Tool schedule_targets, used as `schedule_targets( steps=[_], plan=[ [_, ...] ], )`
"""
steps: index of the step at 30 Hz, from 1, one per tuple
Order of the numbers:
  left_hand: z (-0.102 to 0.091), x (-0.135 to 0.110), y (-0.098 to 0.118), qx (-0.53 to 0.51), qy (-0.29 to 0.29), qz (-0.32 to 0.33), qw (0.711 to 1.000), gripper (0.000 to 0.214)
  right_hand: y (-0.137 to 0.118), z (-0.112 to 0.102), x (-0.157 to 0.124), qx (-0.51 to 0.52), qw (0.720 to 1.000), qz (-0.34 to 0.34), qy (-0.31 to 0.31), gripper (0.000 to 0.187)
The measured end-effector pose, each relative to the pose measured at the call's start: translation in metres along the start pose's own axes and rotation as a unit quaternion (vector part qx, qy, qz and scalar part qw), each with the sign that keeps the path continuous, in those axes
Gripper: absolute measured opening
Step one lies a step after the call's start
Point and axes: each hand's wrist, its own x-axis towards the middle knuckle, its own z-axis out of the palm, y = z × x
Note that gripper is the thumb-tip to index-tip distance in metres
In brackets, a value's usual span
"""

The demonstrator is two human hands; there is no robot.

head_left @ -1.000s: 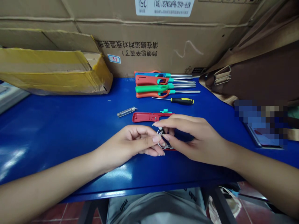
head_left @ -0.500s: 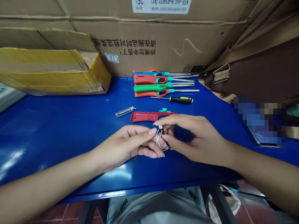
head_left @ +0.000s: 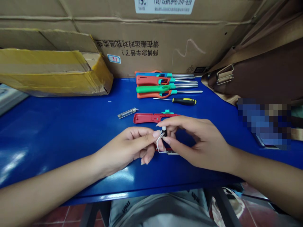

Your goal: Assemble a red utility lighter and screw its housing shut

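Between my two hands stands a small black-and-white igniter (head_left: 163, 132), upright, with thin white wires (head_left: 157, 145) looping down from it. My left hand (head_left: 132, 143) pinches it and the wires from the left, its lower fingers curled. From the right, my right hand (head_left: 201, 138) grips the igniter between thumb and index finger. Just beyond lies a red lighter shell half (head_left: 145, 118), partly covered by the right hand, with a teal piece (head_left: 167, 111) at its far edge. A clear fuel tank (head_left: 127, 113) rests left of it. Below the fingers, a metal piece (head_left: 172, 153) shows partly.
Several gas lighters (head_left: 152, 89) in red, green, blue and orange lie at the back. A black-and-yellow screwdriver (head_left: 184, 101) is in front of them. A taped cardboard box (head_left: 94, 82) stands at left, a brown bag (head_left: 260, 72) at right. A large carton (head_left: 170, 34) walls the back.
The left hand's lower fingers have curled in and down, uncovering red and metal parts beneath. The igniter now stands more exposed between both hands; the wires have shifted slightly left.
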Motion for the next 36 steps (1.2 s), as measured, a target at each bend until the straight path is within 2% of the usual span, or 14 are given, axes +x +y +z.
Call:
schedule_targets(
  steps=[3,5,8,11,14,22,27,36],
  plan=[
    [0.000,0.000,0.000,-0.008,-0.008,-0.011,1.000,0.036,0.001,0.001,0.001,0.070,0.996,0.054,-0.007,0.024],
    [-0.001,0.000,0.001,-0.025,-0.010,-0.020,0.999,0.033,0.002,0.001,0.003,0.150,0.982,0.113,-0.019,0.020],
    [-0.001,0.000,0.002,-0.058,-0.018,-0.024,0.998,0.029,0.003,-0.002,0.008,0.299,0.932,0.199,-0.054,0.011],
    [-0.002,0.001,0.003,-0.066,-0.031,-0.029,0.997,0.029,0.005,-0.005,0.012,0.385,0.888,0.238,-0.077,0.009],
    [-0.003,0.000,0.002,-0.048,-0.032,-0.034,0.998,0.029,0.009,-0.007,0.013,0.421,0.868,0.253,-0.068,0.014],
    [-0.001,0.000,0.003,-0.058,-0.032,-0.016,0.998,0.025,0.018,-0.004,0.011,0.469,0.840,0.264,-0.076,0.017],
    [0.000,0.001,0.003,-0.033,-0.015,-0.008,0.999,0.023,0.020,-0.001,0.012,0.490,0.826,0.271,-0.063,0.018],
    [0.000,-0.001,0.002,-0.028,-0.006,0.015,0.999,0.022,0.027,0.000,0.011,0.517,0.802,0.283,-0.091,0.020]
  ],
)
